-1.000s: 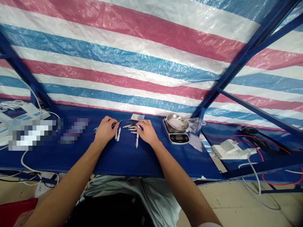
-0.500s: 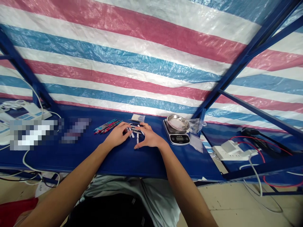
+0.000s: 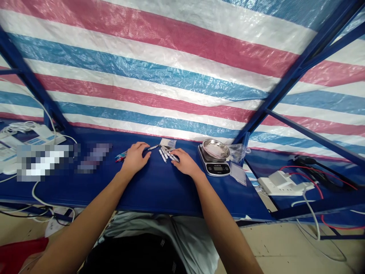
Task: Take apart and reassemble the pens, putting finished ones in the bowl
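Note:
My left hand (image 3: 136, 156) lies knuckles up on the blue table (image 3: 154, 190), its fingers loosely spread and its left edge against a bunch of coloured pens (image 3: 121, 155). My right hand (image 3: 184, 162) rests flat a little to the right. Its stretched fingertips touch several short white pen-like pieces (image 3: 166, 153) that lie in a loose cluster between the hands. One more white piece (image 3: 154, 147) lies just beyond my left fingertips. Neither hand grips anything that I can see.
A small clear packet (image 3: 167, 142) lies behind the white pieces. To the right stands a digital scale (image 3: 216, 168) with a steel bowl (image 3: 216, 148), with clear plastic bags (image 3: 238, 173) beside it. A white power strip (image 3: 277, 182) with cables sits far right. White cables (image 3: 34, 190) lie at left.
The hands came together over the white pieces and pushed them farther back. My left hand has since moved back left to the coloured pens. My right hand stays on the pieces.

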Demonstrator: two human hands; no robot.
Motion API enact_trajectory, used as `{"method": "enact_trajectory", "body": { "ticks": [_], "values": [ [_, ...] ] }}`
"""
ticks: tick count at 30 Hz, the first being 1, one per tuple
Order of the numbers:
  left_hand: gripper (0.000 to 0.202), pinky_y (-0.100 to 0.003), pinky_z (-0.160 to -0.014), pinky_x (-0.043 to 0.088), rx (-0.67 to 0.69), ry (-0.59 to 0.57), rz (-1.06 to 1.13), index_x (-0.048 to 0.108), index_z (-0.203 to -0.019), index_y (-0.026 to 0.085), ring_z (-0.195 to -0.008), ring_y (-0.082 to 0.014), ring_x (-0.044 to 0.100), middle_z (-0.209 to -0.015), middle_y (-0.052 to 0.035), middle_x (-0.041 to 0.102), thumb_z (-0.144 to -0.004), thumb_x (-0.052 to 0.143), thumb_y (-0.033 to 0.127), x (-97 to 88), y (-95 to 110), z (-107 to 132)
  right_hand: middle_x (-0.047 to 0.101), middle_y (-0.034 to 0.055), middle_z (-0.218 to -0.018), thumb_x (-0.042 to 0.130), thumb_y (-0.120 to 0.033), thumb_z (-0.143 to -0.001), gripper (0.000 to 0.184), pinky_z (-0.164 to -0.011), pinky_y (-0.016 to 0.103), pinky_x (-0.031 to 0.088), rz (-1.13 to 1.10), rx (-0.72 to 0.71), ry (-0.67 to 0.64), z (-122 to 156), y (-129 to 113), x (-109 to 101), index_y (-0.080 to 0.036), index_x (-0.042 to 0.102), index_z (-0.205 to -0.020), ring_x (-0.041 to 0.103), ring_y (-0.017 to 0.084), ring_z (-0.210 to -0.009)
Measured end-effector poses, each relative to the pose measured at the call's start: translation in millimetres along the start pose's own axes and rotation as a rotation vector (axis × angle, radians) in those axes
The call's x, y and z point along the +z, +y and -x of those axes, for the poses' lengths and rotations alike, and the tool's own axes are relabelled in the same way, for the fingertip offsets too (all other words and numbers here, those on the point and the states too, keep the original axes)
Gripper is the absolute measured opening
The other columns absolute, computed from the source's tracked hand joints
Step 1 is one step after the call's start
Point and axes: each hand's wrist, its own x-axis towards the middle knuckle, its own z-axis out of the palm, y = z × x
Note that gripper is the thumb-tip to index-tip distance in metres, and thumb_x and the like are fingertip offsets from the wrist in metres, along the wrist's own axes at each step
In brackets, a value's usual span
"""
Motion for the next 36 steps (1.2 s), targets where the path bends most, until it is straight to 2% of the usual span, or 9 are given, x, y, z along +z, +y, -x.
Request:
{"method": "enact_trajectory", "body": {
  "ticks": [2, 4, 8, 12, 19, 24, 30, 33, 36],
  "values": [
    [0.048, -0.063, -0.111, 0.043, -0.133, 0.036, -0.178, 0.066, -0.137, 0.022, -0.133, -0.0453, 0.053, -0.142, -0.0196, 0.062, -0.096, 0.064, 0.047, -2.9, -14.9, 1.4, 0.065, 0.0124, -0.134, 0.069, -0.016, -0.093, 0.040, -0.117, 0.046, 0.045, 0.014, 0.018, 0.016, 0.1, 0.0, -1.2, -0.020, 0.068, -0.133, 0.061, 0.028, -0.127],
    [0.057, -0.065, -0.107, 0.044, -0.228, -0.012, -0.267, 0.062, -0.142, 0.021, -0.131, -0.0484, 0.053, -0.141, -0.0228, 0.061, -0.096, 0.063, 0.054, -4.4, -27.1, 2.3, 0.065, 0.0121, -0.132, 0.072, -0.021, -0.093, 0.039, -0.114, 0.046, 0.047, 0.023, 0.041, 0.040, -0.1, 0.3, -0.9, -0.020, 0.069, -0.132, 0.062, 0.028, -0.124],
    [0.059, -0.055, -0.104, 0.049, -0.277, -0.168, -0.327, 0.062, -0.142, 0.017, -0.125, -0.0433, 0.058, -0.135, -0.0224, 0.061, -0.102, 0.052, 0.059, -4.5, -35.4, 0.5, 0.067, 0.0120, -0.129, 0.072, -0.031, -0.097, 0.034, -0.113, 0.045, 0.047, 0.058, 0.094, 0.113, -1.4, 1.9, 2.2, -0.021, 0.070, -0.129, 0.061, 0.029, -0.124],
    [0.052, -0.048, -0.102, 0.051, -0.219, -0.257, -0.419, 0.061, -0.138, 0.011, -0.115, -0.0377, 0.064, -0.127, -0.0220, 0.061, -0.107, 0.045, 0.049, -3.4, -26.8, -0.6, 0.068, 0.0116, -0.127, 0.066, -0.035, -0.102, 0.030, -0.112, 0.045, 0.047, 0.069, 0.105, 0.184, -3.4, 2.1, 5.8, -0.022, 0.070, -0.128, 0.061, 0.028, -0.123],
    [0.039, -0.045, -0.091, 0.054, -0.133, -0.272, -0.476, 0.062, -0.130, 0.010, -0.111, -0.0365, 0.064, -0.120, -0.0212, 0.062, -0.109, 0.040, 0.034, -4.4, -12.2, 3.0, 0.070, 0.0115, -0.122, 0.066, -0.033, -0.102, 0.026, -0.107, 0.045, 0.048, 0.076, 0.092, 0.195, -6.3, -4.0, 14.2, -0.022, 0.071, -0.124, 0.061, 0.029, -0.118],
    [0.046, -0.052, -0.096, 0.051, -0.131, -0.200, -0.448, 0.059, -0.142, 0.014, -0.119, -0.0386, 0.059, -0.133, -0.0219, 0.062, -0.110, 0.036, 0.038, -4.3, -7.6, 4.1, 0.071, 0.0118, -0.119, 0.066, -0.031, -0.101, 0.025, -0.108, 0.045, 0.047, 0.069, 0.071, 0.197, -7.5, -5.3, 18.1, -0.020, 0.071, -0.123, 0.061, 0.029, -0.119],
    [0.040, -0.058, -0.106, 0.045, -0.113, -0.130, -0.366, 0.064, -0.135, 0.016, -0.128, -0.0383, 0.057, -0.145, -0.0191, 0.062, -0.109, 0.037, 0.030, -1.7, -11.3, 5.7, 0.071, 0.0118, -0.118, 0.066, -0.034, -0.101, 0.024, -0.106, 0.046, 0.048, 0.041, 0.076, 0.227, -7.5, -9.0, 13.7, -0.020, 0.073, -0.119, 0.062, 0.029, -0.114],
    [0.042, -0.055, -0.112, 0.043, -0.025, -0.059, -0.264, 0.060, -0.142, 0.017, -0.138, -0.0361, 0.053, -0.152, -0.0168, 0.059, -0.110, 0.037, 0.029, -3.5, -7.2, 3.1, 0.073, 0.0107, -0.113, 0.069, -0.040, -0.099, 0.025, -0.103, 0.045, 0.050, -0.044, 0.060, 0.271, -8.2, -18.0, 12.6, -0.022, 0.073, -0.116, 0.063, 0.029, -0.114],
    [0.045, -0.049, -0.113, 0.044, 0.161, -0.074, -0.162, 0.054, -0.151, 0.020, -0.138, -0.0319, 0.055, -0.150, -0.0149, 0.061, -0.110, 0.037, 0.026, -5.4, 7.5, 0.7, 0.074, 0.0070, -0.107, 0.067, -0.051, -0.100, 0.039, -0.089, 0.039, 0.055, -0.327, 0.061, 0.296, -10.4, -29.3, 16.6, -0.024, 0.068, -0.129, 0.069, 0.025, -0.101]
  ]
}}
